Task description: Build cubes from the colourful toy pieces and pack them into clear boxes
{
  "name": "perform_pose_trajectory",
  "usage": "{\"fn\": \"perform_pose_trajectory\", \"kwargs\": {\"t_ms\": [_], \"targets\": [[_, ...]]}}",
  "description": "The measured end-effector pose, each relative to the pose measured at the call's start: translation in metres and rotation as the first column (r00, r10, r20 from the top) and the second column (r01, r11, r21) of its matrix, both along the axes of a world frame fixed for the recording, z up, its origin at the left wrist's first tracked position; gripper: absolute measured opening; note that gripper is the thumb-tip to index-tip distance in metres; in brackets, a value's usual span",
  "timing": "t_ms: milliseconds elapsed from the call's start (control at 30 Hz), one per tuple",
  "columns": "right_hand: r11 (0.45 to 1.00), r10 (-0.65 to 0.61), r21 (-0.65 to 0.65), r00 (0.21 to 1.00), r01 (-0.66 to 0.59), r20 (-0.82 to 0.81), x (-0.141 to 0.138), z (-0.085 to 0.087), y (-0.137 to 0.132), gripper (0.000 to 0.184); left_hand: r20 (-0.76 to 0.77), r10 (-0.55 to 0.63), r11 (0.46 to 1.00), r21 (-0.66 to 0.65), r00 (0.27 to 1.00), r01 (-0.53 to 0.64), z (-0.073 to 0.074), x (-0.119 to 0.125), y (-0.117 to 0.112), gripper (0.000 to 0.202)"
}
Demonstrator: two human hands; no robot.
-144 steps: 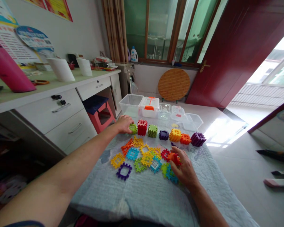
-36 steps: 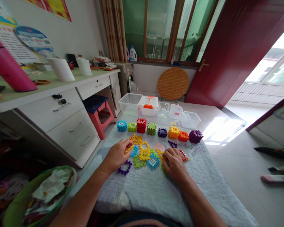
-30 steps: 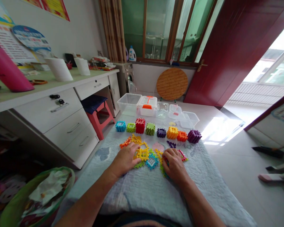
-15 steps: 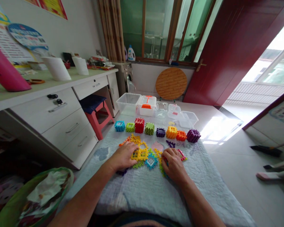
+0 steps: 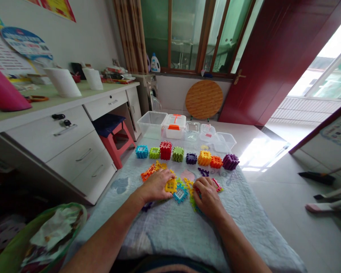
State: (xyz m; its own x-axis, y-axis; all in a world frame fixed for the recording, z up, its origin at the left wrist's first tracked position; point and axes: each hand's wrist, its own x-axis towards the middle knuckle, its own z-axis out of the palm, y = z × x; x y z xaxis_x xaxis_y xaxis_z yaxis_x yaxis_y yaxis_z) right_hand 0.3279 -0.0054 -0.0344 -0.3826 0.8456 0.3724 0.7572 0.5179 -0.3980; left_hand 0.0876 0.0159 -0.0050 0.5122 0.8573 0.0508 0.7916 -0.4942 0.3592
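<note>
My left hand reaches over the pile of flat plastic building pieces, its thumb and fingers closed around the edges of a yellow window piece. Just right of it lies a blue window piece. My right hand rests with curled fingers on the right side of the pile; whatever is under its fingers is hidden. Yellow pieces show beside its fingertips, and a pink piece sits beyond its knuckles. Orange pieces lie past my left hand, and a dark purple piece lies farther off.
Behind the pile runs a row of colour-sorted stacks, among them a red stack and a purple stack. Clear plastic boxes and a lidded box with an orange latch stand at the far end of the cloth-covered table.
My left hand has slid right across the yellow pieces, uncovering more of the orange ones. My right hand stays in nearly the same place. The view has shifted slightly.
</note>
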Motion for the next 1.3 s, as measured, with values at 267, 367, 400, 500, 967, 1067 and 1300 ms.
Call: {"fn": "perform_pose_trajectory", "kwargs": {"t_ms": [267,367,400,500,967,1067,1300], "targets": [[1.000,-0.002,0.010,0.999,0.002,-0.039,-0.002,0.004,-0.001,0.011,-0.008,-0.012,0.999,-0.036,1.000,0.012,-0.002,-0.008,0.003,0.054],[0.999,0.021,0.035,0.997,-0.019,-0.072,-0.003,0.007,-0.002,0.011,-0.004,-0.017,1.000,0.007,1.000,0.017,0.000,-0.005,0.002,0.049],[0.998,0.036,0.045,0.996,-0.033,-0.080,-0.004,0.008,-0.003,0.013,0.001,-0.018,0.999,0.029,1.000,0.017,0.001,-0.003,0.002,0.048],[0.994,0.096,0.067,0.992,-0.090,-0.081,-0.009,0.009,-0.005,0.032,0.020,-0.024,0.994,0.102,0.999,0.022,0.005,0.003,-0.001,0.047],[0.984,0.176,-0.020,0.984,-0.176,-0.013,-0.022,0.005,-0.005,0.035,0.060,-0.134,0.978,0.167,0.989,0.123,-0.007,0.016,-0.013,0.087],[0.984,0.177,-0.023,0.984,-0.177,-0.009,-0.021,0.006,-0.005,0.034,0.131,-0.105,0.985,0.148,0.986,0.085,-0.003,0.006,-0.011,0.089],[0.986,0.159,-0.053,0.986,-0.157,0.040,-0.024,0.016,-0.007,0.060,0.345,0.219,0.935,0.192,0.913,-0.297,-0.012,-0.042,0.013,0.044]]}}
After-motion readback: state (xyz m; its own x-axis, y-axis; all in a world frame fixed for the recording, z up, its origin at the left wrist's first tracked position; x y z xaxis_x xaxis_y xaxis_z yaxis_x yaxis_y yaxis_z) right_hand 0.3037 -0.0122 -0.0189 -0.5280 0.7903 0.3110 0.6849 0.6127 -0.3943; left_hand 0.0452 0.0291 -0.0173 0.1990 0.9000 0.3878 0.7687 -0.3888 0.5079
